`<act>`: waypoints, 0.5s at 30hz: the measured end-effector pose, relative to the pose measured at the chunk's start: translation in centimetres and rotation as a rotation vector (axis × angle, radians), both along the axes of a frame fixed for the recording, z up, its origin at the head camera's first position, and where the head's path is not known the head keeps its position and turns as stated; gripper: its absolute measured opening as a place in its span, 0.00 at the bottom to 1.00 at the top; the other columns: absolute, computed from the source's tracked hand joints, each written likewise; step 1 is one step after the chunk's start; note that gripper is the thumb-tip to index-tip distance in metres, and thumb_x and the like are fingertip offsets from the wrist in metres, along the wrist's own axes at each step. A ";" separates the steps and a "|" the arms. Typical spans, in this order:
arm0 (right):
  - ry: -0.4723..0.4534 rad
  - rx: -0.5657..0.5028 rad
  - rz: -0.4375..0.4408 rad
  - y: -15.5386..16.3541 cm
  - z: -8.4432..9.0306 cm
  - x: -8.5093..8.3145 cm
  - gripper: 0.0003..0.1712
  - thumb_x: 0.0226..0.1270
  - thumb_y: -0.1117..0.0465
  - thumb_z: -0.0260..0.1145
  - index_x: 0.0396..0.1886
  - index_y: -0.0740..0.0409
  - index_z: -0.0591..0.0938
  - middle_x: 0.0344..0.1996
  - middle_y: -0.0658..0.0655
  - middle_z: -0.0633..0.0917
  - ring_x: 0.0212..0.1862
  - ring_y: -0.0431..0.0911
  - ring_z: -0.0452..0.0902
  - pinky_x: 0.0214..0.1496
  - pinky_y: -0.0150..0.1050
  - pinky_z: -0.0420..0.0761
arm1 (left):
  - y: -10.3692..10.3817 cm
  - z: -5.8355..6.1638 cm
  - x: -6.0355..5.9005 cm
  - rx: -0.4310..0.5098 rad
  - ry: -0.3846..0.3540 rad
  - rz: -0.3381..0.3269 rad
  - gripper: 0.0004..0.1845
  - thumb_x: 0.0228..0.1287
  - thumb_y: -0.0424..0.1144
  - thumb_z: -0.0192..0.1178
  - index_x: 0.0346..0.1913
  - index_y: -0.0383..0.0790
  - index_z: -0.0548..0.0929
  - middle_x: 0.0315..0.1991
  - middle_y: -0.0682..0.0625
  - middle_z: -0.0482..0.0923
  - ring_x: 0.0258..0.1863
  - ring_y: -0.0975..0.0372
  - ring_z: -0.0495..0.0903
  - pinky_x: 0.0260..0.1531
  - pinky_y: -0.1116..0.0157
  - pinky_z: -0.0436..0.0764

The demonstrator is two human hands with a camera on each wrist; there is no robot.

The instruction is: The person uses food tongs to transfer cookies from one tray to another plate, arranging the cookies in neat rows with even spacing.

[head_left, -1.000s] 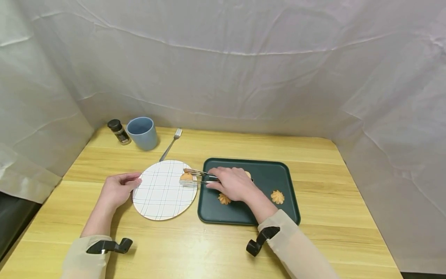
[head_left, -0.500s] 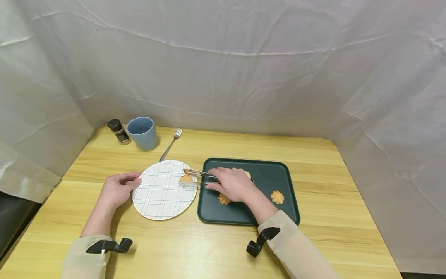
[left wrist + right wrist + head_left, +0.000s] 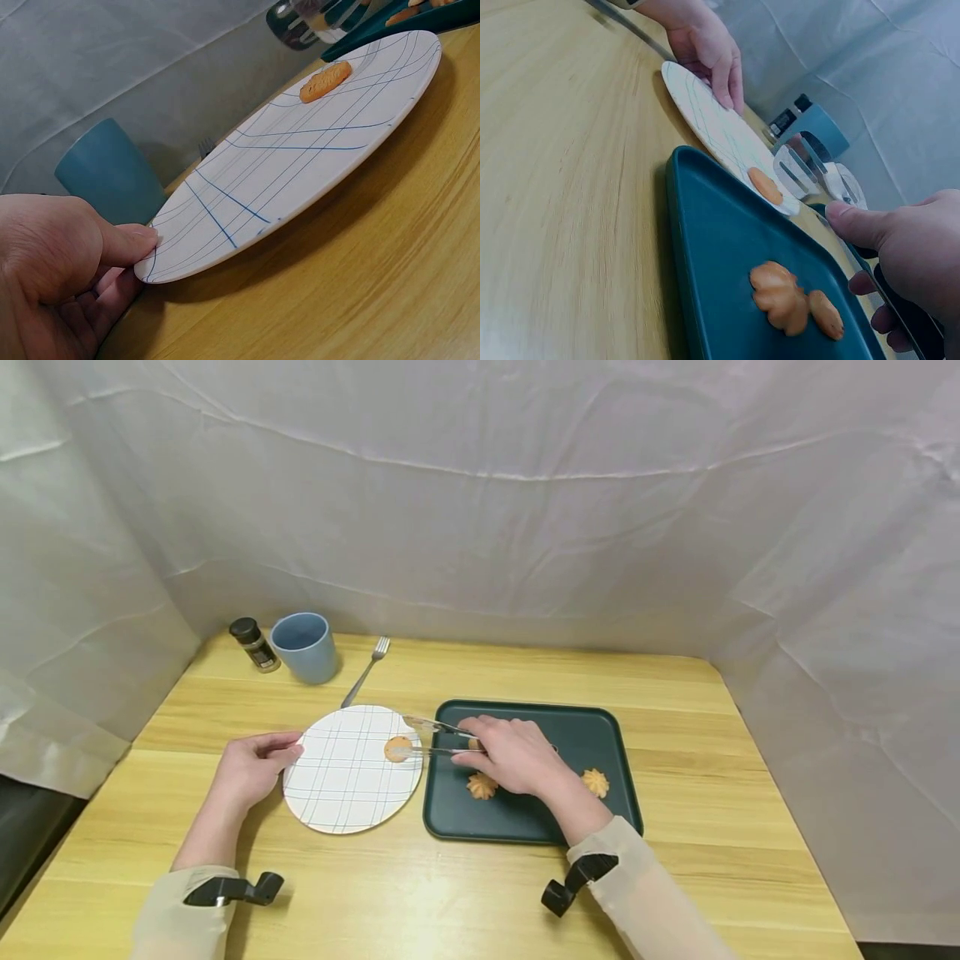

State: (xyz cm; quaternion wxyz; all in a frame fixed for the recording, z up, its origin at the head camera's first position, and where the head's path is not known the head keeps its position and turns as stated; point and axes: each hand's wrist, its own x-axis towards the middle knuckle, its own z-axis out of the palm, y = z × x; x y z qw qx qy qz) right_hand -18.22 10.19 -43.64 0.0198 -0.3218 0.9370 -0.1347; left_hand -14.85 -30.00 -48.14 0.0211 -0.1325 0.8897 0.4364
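My left hand point(image 3: 253, 768) pinches the left rim of a round white plate point(image 3: 345, 785) with blue check lines, thumb on top. A round golden cookie point(image 3: 326, 81) lies flat near the plate's far right side. My right hand point(image 3: 517, 756) holds metal tongs point(image 3: 799, 169), whose arms stand apart over the plate's right edge. In the head view one tong end overlaps the cookie point(image 3: 393, 748); in the left wrist view the tongs are apart from it. Below the right hand sits a dark green tray point(image 3: 585, 735) with a flower-shaped cookie point(image 3: 482, 787) and others, partly hidden.
Behind the plate lie a fork point(image 3: 366, 672), a blue cup point(image 3: 306, 647) and a black-capped spice jar point(image 3: 256, 645). Another flower-shaped cookie point(image 3: 596, 782) rests at the tray's right. Grey cloth point(image 3: 480, 552) walls in the back and sides of the wooden table point(image 3: 375, 893).
The tongs have spread, letting go of the cookie, which now lies on the plate. My right hand has shifted slightly right. The left hand stays on the rim.
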 end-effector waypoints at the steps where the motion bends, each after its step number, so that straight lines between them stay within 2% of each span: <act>1: 0.000 -0.001 -0.006 0.3 0.1 0.1 0.33 0.78 0.33 0.61 0.71 0.47 0.80 0.38 0.45 0.84 0.24 0.38 0.73 0.27 0.38 0.73 | 0.0 0.0 0.0 0.000 0.002 -0.001 0.22 0.78 0.45 0.64 0.64 0.34 0.85 0.58 0.36 0.85 0.53 0.53 0.82 0.40 0.73 0.77; 4: 0.004 0.001 -0.018 1.2 0.3 0.3 0.33 0.78 0.33 0.61 0.70 0.47 0.81 0.35 0.44 0.83 0.25 0.37 0.74 0.26 0.38 0.73 | 0.0 -0.1 0.0 -0.002 0.010 -0.005 0.21 0.78 0.43 0.64 0.64 0.33 0.85 0.57 0.36 0.85 0.51 0.56 0.82 0.38 0.74 0.77; 7: 0.006 -0.008 -0.029 2.3 0.4 0.6 0.32 0.78 0.34 0.62 0.69 0.48 0.81 0.40 0.46 0.87 0.28 0.36 0.75 0.28 0.38 0.75 | -0.1 -0.2 -0.1 -0.003 0.015 -0.009 0.21 0.78 0.43 0.64 0.64 0.33 0.85 0.56 0.36 0.86 0.50 0.57 0.82 0.38 0.75 0.77; 9: -0.004 -0.013 -0.039 3.0 0.5 0.8 0.32 0.78 0.34 0.62 0.69 0.48 0.81 0.40 0.47 0.87 0.26 0.35 0.75 0.29 0.38 0.75 | -0.1 -0.2 -0.1 -0.003 0.011 -0.012 0.21 0.78 0.44 0.64 0.64 0.33 0.85 0.57 0.36 0.86 0.50 0.57 0.81 0.38 0.74 0.77; 15: -0.009 -0.011 -0.087 5.2 0.6 1.5 0.33 0.77 0.33 0.62 0.69 0.49 0.81 0.33 0.42 0.82 0.23 0.34 0.72 0.26 0.37 0.72 | -0.3 -0.1 0.0 -0.003 -0.004 -0.021 0.23 0.78 0.47 0.64 0.65 0.34 0.85 0.57 0.37 0.86 0.52 0.56 0.81 0.40 0.73 0.77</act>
